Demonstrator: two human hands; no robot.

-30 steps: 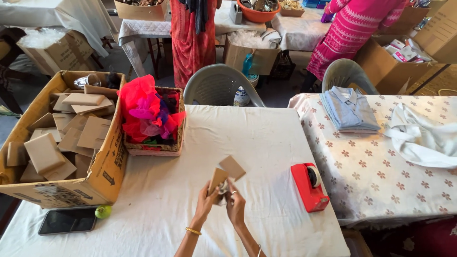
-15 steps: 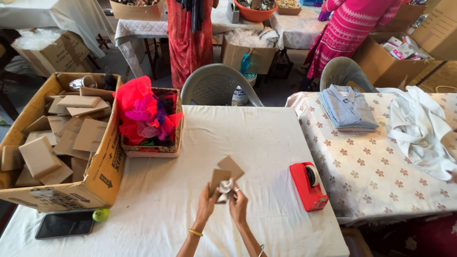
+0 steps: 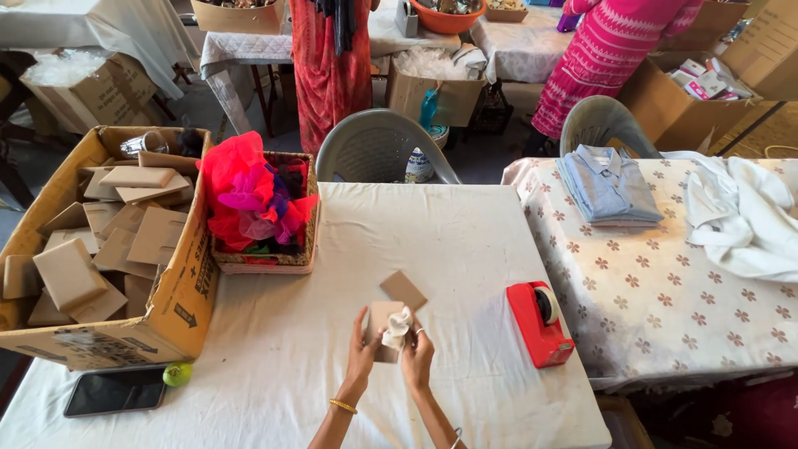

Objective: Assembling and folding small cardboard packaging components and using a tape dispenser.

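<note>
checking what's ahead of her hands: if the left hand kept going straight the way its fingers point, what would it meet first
The left hand points away from the body and already touches the small brown box. Beyond that, probably bare white tablecloth, then the grey chair; depth is unclear.

Left of the wicker basket [image 3: 264,249] stands an open brown carton [image 3: 170,308] of flat tan boxes; a dark-screened phone [image 3: 116,391] lies below it.

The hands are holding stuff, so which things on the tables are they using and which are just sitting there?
In use:
left hand and right hand holding a small brown box
white bit of cloth at the box

Just sitting there:
red tape dispenser
basket of bright cloth
big carton of flat brown boxes
black phone
green ball
folded blue shirt
</note>
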